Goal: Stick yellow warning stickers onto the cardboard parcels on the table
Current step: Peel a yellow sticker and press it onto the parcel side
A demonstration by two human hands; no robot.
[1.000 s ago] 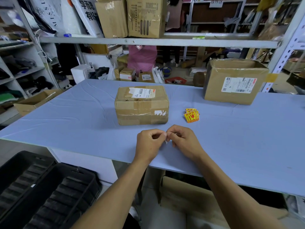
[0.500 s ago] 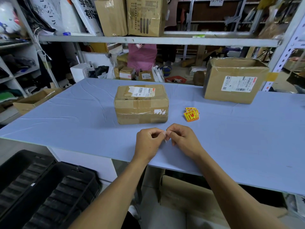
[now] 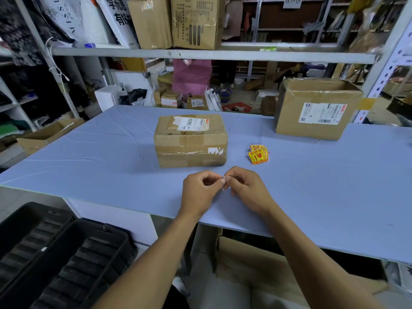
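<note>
Head view: our left hand [image 3: 201, 192] and right hand [image 3: 246, 188] pinch a small sticker [image 3: 223, 179] together above the tabletop's [image 3: 100, 166] near edge, just before the box [image 3: 190, 140]. Peeling crookedly could tear it or curl it onto itself.

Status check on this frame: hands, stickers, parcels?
Left hand and right hand pinching a small white piece together. Sticker pile untouched. No yellow on near parcel or far parcel. Path clear.
</note>
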